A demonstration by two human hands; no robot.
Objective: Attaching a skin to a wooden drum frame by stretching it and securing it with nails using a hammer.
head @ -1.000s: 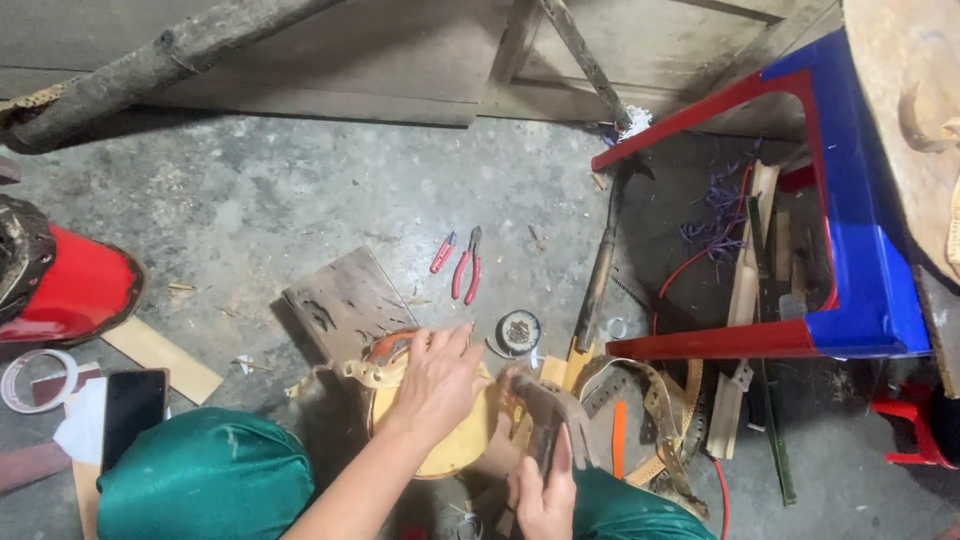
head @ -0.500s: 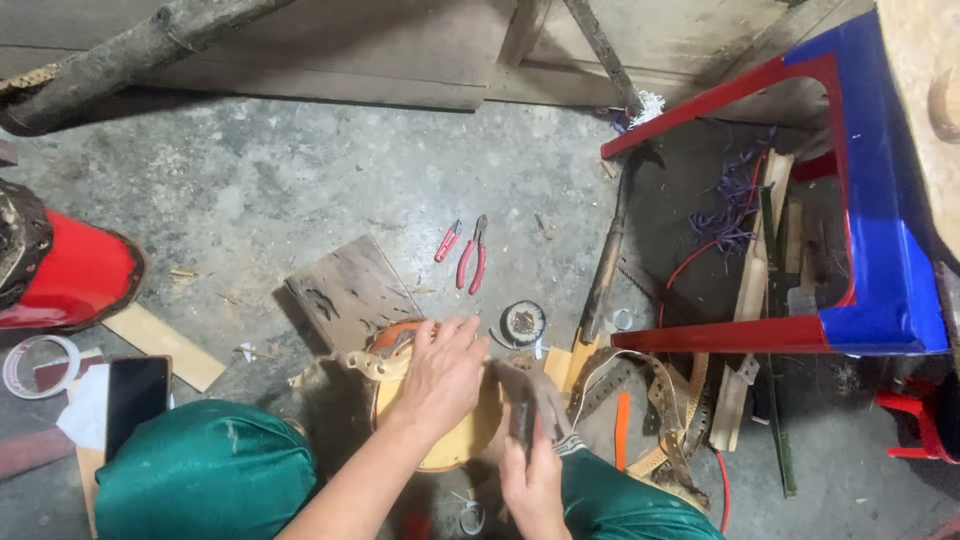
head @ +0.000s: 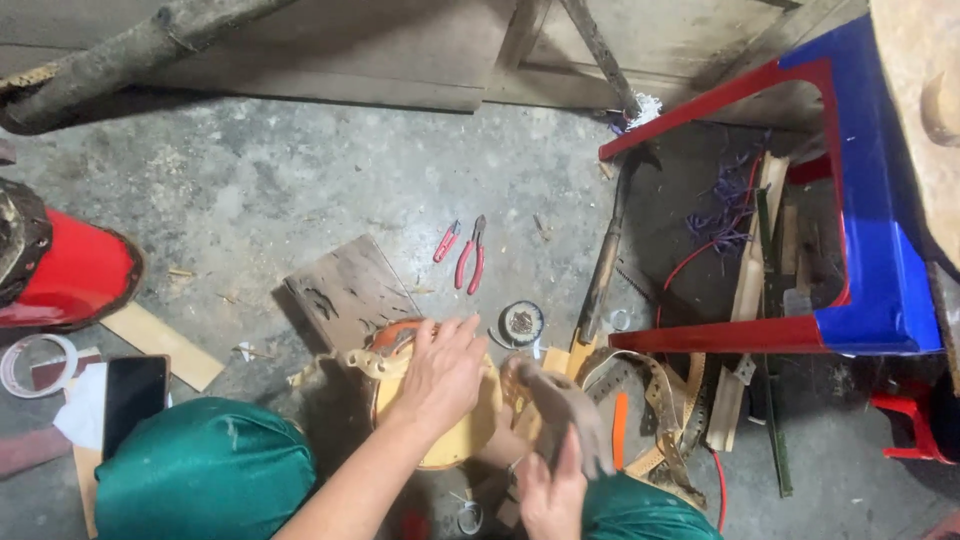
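Head view: the left hand [head: 440, 375] lies palm-down, fingers spread, pressing flat on a round yellow wooden piece [head: 450, 440] that rests on the concrete floor [head: 300, 190] between the person's green-clad knees [head: 200, 470]. The right hand [head: 555, 490] is clamped on a brownish strap-like piece [head: 565, 410], whose long axis rises from the hand up and slightly left, ending just beside the disc's right edge. The disc sits left of the right hand, under the left one. Beyond lie 1 pair of red-handled pliers [head: 470, 255], a small round tin [head: 522, 323], a grey board [head: 350, 290] and a blue-and-red plastic stool [head: 870, 250]. No labels are legible; a dark phone [head: 133, 395] lies at left.
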